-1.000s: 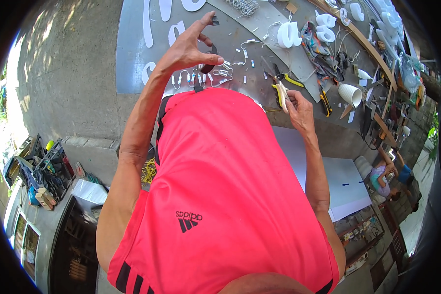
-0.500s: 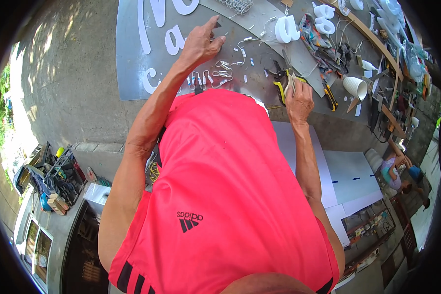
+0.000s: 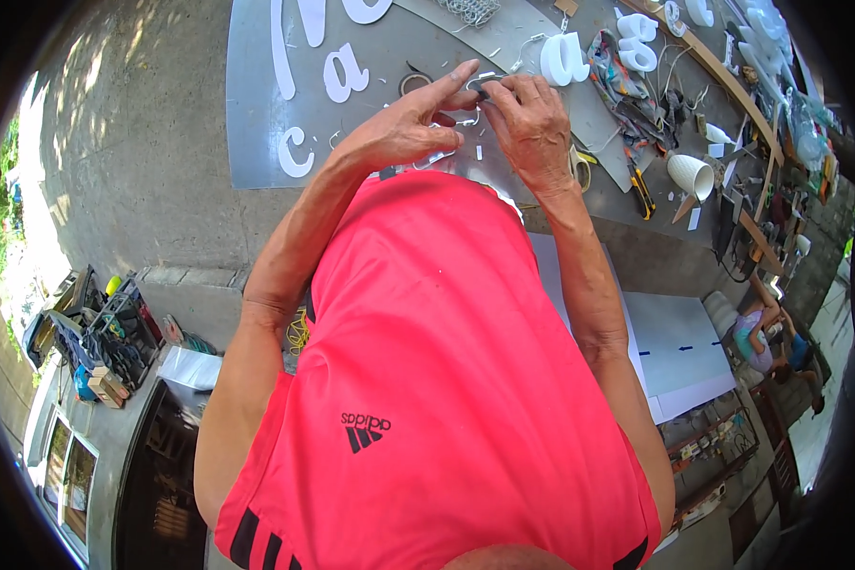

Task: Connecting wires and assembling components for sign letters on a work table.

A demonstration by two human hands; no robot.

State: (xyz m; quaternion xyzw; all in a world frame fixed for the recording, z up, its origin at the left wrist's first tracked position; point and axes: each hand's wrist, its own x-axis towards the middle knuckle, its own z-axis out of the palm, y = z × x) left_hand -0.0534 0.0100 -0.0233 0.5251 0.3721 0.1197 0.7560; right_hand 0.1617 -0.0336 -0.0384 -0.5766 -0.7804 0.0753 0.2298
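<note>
My left hand (image 3: 413, 121) is over the grey metal sheet, its index finger and thumb stretched apart. Its other fingertips come close to those of my right hand (image 3: 532, 128). The right thumb and fingers pinch a small dark strip (image 3: 484, 94), which may be tape. A white LED module string (image 3: 467, 121) shows partly beneath and between the hands; the rest is hidden. Beyond the left hand stands a tape roll (image 3: 414, 83). Yellow-handled pliers (image 3: 581, 166) lie beside my right wrist, partly covered by it.
Flat white cut-out letters (image 3: 344, 72) lie on the sheet's left side. Raised white letters (image 3: 563, 59), a patterned cloth (image 3: 615, 81), a yellow-black cutter (image 3: 642, 195) and a white cup-shaped piece (image 3: 691, 175) are at the right. Other people (image 3: 765, 337) are at the far right.
My right hand has left the pliers and moved left and away to meet my left hand. The left hand has shifted right and nearer, uncovering the tape roll.
</note>
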